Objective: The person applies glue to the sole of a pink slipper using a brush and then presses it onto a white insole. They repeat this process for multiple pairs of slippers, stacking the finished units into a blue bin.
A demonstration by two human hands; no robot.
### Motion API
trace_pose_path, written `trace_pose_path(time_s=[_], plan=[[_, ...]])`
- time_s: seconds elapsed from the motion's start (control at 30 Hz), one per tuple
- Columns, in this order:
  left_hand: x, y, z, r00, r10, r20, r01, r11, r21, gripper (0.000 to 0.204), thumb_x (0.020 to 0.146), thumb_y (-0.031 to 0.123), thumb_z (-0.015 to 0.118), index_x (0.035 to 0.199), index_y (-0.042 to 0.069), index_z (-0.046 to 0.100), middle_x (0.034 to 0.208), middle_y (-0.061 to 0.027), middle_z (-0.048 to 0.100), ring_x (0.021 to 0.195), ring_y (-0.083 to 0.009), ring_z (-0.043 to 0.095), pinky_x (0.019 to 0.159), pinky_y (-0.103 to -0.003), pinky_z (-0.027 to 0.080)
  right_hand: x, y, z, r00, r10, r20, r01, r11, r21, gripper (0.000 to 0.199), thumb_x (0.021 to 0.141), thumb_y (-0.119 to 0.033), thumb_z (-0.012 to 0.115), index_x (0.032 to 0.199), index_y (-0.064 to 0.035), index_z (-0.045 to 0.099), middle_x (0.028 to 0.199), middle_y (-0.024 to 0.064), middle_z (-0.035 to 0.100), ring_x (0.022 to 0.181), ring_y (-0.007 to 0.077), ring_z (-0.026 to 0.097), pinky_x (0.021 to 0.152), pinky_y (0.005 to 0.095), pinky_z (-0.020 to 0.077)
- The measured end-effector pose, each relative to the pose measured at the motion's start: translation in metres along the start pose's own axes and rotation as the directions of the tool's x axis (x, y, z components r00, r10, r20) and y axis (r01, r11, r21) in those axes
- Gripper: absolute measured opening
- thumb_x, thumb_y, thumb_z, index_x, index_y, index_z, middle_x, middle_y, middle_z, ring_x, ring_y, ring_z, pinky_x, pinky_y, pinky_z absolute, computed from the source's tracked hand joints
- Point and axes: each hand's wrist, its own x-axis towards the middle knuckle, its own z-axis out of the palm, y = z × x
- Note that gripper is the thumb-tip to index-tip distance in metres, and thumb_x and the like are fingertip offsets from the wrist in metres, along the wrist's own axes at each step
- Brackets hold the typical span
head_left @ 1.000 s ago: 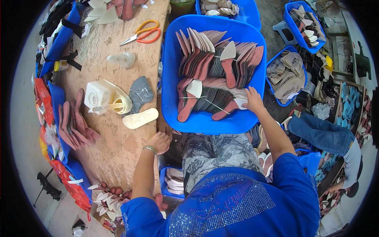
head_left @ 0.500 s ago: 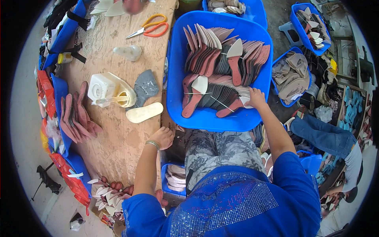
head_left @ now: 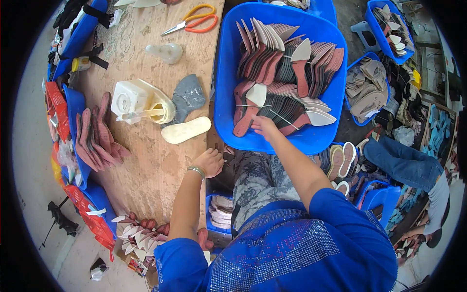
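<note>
A large blue bin (head_left: 282,142) stands before me, holding stacked dark-red shoe insoles with pale pointed ends. White ties cross the near bundle (head_left: 279,97). My right hand (head_left: 265,127) reaches over the bin's near rim. Its fingertips touch or hover by a red insole (head_left: 244,121) at the left end of that bundle; they are stretched out and not closed round it. On the right edge of the wooden table (head_left: 151,187) rests my left hand (head_left: 210,163), fingers loosely bent, with nothing seen in it.
On the table are orange-handled scissors (head_left: 189,23), a clear bottle (head_left: 165,52), a white glue container (head_left: 136,100), a grey piece (head_left: 188,95), a cream sole (head_left: 186,130) and red insoles (head_left: 97,134). More blue bins (head_left: 367,117) stand right. A person (head_left: 433,209) bends at far right.
My right hand has moved left, from the right end of the near bundle to its left end. My left hand stays by the table edge. The view has shifted slightly.
</note>
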Motion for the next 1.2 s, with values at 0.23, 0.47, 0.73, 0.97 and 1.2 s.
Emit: trace_pose_path(time_s=[0.23,0.47,0.73,0.97,1.2], plan=[[0.000,-0.003,0.000,0.999,0.027,0.020,-0.027,1.000,-0.002,0.021,0.081,0.031,0.055,0.079,0.011,0.063,0.079,-0.0019,0.059,0.083,-0.0191,0.053,0.080,-0.032,0.038,-0.005,-0.005,0.029,0.994,-0.099,0.039,0.094,0.988,0.119,0.025,0.082,-0.023,0.068,0.103,-0.0132,0.058,0.100,0.0013,0.063,0.091,0.0181,0.059,0.076,0.0341,0.0448],[-0.001,-0.003,0.002,1.000,0.024,-0.008,-0.024,0.999,-0.031,0.019,0.080,0.029,0.057,0.079,0.011,0.063,0.079,-0.0020,0.059,0.081,-0.0194,0.053,0.079,-0.032,0.039,-0.036,-0.008,-0.024,0.990,-0.122,0.069,0.121,0.993,0.008,0.020,0.084,-0.015,0.065,0.101,-0.0044,0.062,0.094,0.0053,0.066,0.083,0.0184,0.063,0.077,0.0313,0.0479],[0.000,-0.002,-0.002,1.000,0.015,0.014,-0.015,1.000,-0.022,0.017,0.081,0.028,0.058,0.078,0.012,0.062,0.077,-0.0014,0.057,0.082,-0.0195,0.053,0.080,-0.032,0.038,-0.037,0.001,-0.021,0.989,-0.101,0.108,0.087,0.988,0.129,0.026,0.085,-0.016,0.065,0.106,-0.0024,0.061,0.099,0.0056,0.065,0.089,0.0172,0.062,0.082,0.0316,0.0462],[0.000,-0.002,-0.003,1.000,0.016,0.013,-0.016,1.000,0.006,0.018,0.081,0.029,0.057,0.077,0.013,0.062,0.077,-0.0013,0.057,0.083,-0.0192,0.053,0.080,-0.032,0.038,-0.042,0.000,-0.021,0.992,-0.091,0.086,0.081,0.989,0.121,0.025,0.086,-0.017,0.065,0.106,-0.0019,0.062,0.099,0.0057,0.065,0.088,0.0173,0.062,0.080,0.0316,0.0466],[0.001,0.000,-0.003,1.000,0.006,0.028,-0.006,1.000,0.016,0.018,0.081,0.030,0.058,0.078,0.013,0.061,0.077,-0.0014,0.056,0.083,-0.0192,0.053,0.080,-0.032,0.038,-0.044,0.014,-0.004,0.983,-0.167,0.072,0.156,0.978,0.141,0.026,0.086,-0.015,0.065,0.108,-0.0020,0.062,0.099,0.0049,0.065,0.089,0.0168,0.061,0.081,0.0314,0.0459]])
